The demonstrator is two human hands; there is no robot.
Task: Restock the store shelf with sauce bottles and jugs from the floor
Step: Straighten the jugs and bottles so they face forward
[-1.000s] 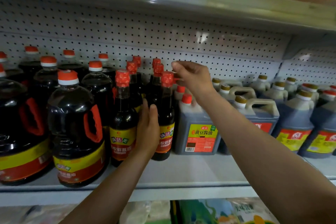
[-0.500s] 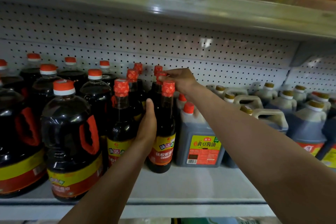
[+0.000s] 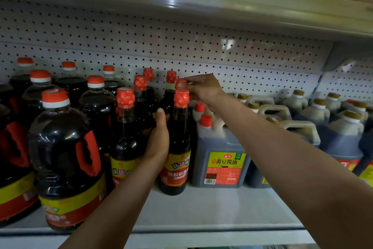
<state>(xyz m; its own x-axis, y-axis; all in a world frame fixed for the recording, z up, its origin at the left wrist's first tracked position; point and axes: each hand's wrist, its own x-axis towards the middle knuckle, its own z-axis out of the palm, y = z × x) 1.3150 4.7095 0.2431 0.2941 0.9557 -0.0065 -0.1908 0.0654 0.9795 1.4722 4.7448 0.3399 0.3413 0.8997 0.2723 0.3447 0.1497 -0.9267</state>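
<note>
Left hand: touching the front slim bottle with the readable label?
Touching. Head view: left hand lies flat against the side of the front slim bottle, with no gap showing.

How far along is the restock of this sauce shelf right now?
Mostly filled: round jugs stand at left and square jugs at right. In hand: the left hand rests against the front slim bottle, while the right hand has its grip on the cap of the bottle behind it. Bare shelf shows in front. The floor stock is out of view.
</note>
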